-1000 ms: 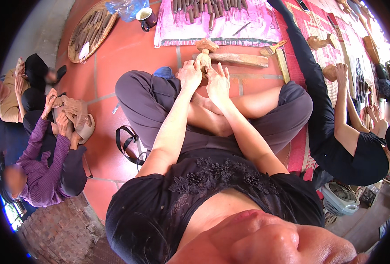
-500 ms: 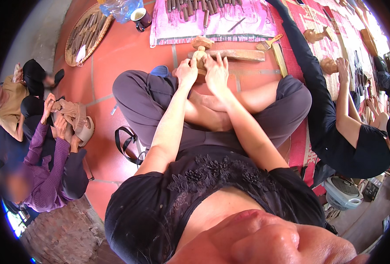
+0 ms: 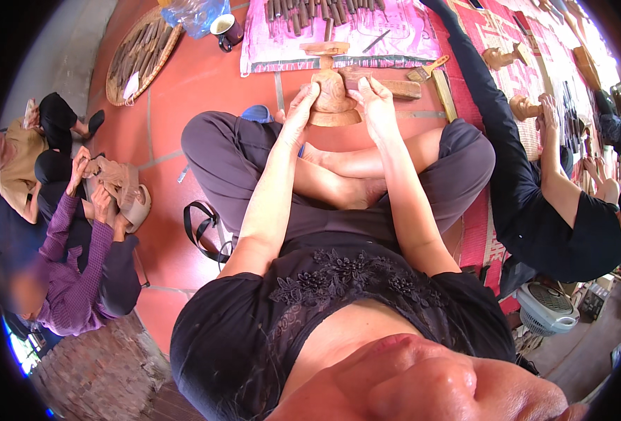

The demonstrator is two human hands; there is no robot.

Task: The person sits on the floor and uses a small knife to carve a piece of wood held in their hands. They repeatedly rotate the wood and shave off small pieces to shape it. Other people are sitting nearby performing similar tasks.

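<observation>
Here we are on the terracotta tile floor [image 3: 170, 133], and the pale-brown, bell-shaped wooden carving [image 3: 333, 95] is right at the centre of the action, just beyond the person's crossed legs [image 3: 359, 168]! It stands between the two hands, its broad base at the near end, its narrow neck and flat cap at the far end. The left hand [image 3: 300, 109] has it by the left side, fingers closed in, thumb against the wood. Over on the right, the right hand [image 3: 377, 105] comes up close to the carving's other flank, fingers partly curled; whether they touch it, I cannot tell.

Behind that hand lies a long, thick brown wooden bar [image 3: 400, 89], running off to the right. Farther right, a flat brush with a wooden handle [image 3: 429, 68] sits near a narrow yellowish wooden strip [image 3: 446, 98].

At the far side, a pink-and-white printed sheet [image 3: 412, 49] carries a row of dark wooden-handled tools [image 3: 324, 10]. To the far left, a round woven basket [image 3: 111, 88] is full of more handled tools, with a dark mug [image 3: 228, 36] to its right.

And off at the left, a co-worker in purple checked sleeves [image 3: 89, 270] holds a reddish-brown wood carving [image 3: 117, 179]!
</observation>
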